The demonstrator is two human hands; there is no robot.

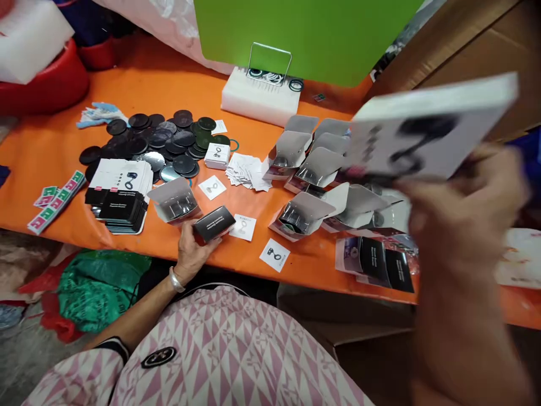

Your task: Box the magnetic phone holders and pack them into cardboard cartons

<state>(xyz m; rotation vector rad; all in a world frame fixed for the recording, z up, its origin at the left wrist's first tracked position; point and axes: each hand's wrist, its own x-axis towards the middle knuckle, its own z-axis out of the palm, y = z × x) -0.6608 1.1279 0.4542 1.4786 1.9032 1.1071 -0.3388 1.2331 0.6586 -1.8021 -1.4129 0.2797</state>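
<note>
My left hand (pixel 192 255) has its fingers wrapped round a small carton (pixel 214 223) with a black printed top, at the table's front edge. Just behind it stands an open-flapped carton (pixel 175 202). Raised at the right, blurred by motion, my right hand (pixel 477 186) grips a white box (pixel 406 138) printed with a black mount. Below and left of that box, several open cartons (pixel 298 214) hold dark contents. Leaflets (pixel 274 255) printed with a small picture lie between the hands.
Many black discs (pixel 160 138) are heaped at the left, behind a stack of flat cartons (pixel 122 192). A strip of green and pink stickers (pixel 57 206) lies nearby. A white foam block (pixel 260 98) holds rings at the back, before a green board (pixel 304 39). Flat cartons (pixel 374 262) lie front right.
</note>
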